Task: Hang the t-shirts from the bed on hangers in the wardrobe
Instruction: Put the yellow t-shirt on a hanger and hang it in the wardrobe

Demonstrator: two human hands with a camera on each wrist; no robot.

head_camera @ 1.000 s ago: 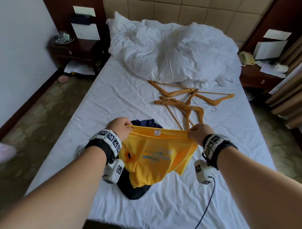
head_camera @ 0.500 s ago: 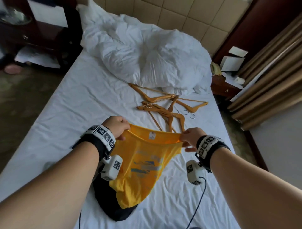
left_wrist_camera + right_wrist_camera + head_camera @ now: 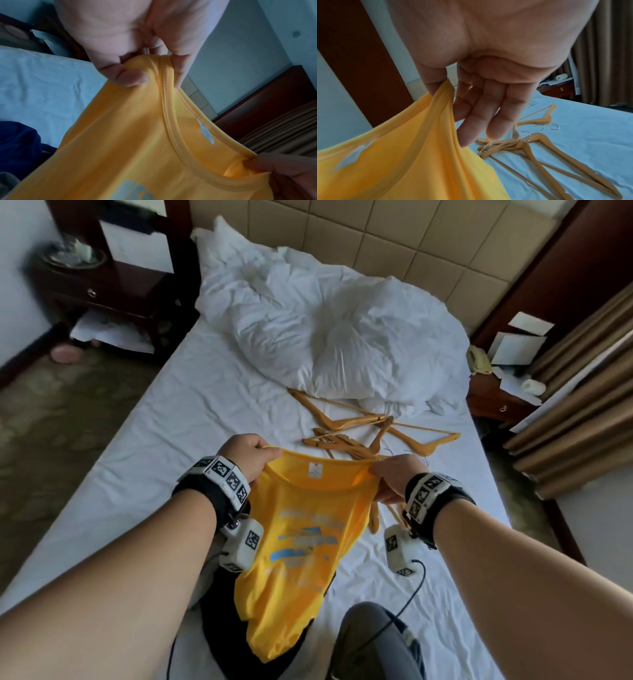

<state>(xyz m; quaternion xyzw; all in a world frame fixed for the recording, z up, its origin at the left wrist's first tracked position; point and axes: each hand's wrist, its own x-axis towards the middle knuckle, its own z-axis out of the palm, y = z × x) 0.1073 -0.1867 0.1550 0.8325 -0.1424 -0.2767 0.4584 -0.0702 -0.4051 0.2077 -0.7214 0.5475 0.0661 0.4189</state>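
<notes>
Yellow shirt (image 3: 301, 542) hangs over the bed (image 3: 171, 412), held up by its collar. Left hand (image 3: 248, 455) pinches one collar side between thumb and curled fingers. Right hand (image 3: 394, 479) pinches the other side with thumb and forefinger only, the other fingers (image 3: 496, 121) loose and straight. Hangers (image 3: 363, 429) lie tangled just beyond

Risks: the light right pinch may slip and the collar collapse; hooks may snag each other when one hanger is pulled; the hem may drag the dark shirt (image 3: 219, 621) underneath
</notes>
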